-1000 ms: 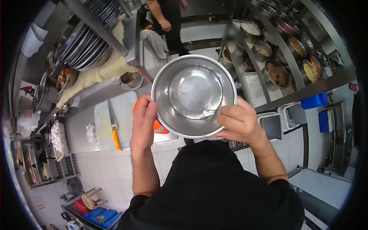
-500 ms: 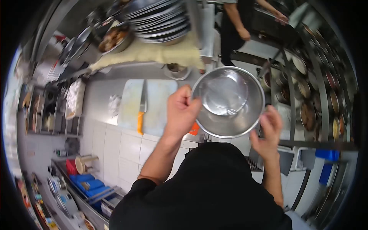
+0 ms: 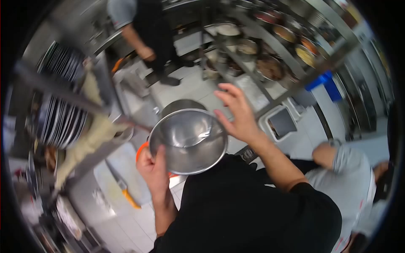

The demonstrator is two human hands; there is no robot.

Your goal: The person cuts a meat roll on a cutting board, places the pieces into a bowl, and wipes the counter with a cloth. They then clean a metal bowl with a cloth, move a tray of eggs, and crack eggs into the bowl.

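now gripping the metal bowl (image 3: pixel 192 157) with the left hand (image 3: pixel 153 169) alone — so bearing it one-handed; no longer grasping with the right hand (image 3: pixel 240 116), spread loose just beside it

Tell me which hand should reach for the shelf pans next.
Probably the right hand: it is open and nearer the shelf pans, while the left hand grips the metal bowl by its rim.

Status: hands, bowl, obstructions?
Left hand gripping round silver metal bowl at rim; right hand open beside it, contact unclear. Nothing seen blocking bowl. Orange-handled steel knife on white rectangular cutting board, clear of bowl.
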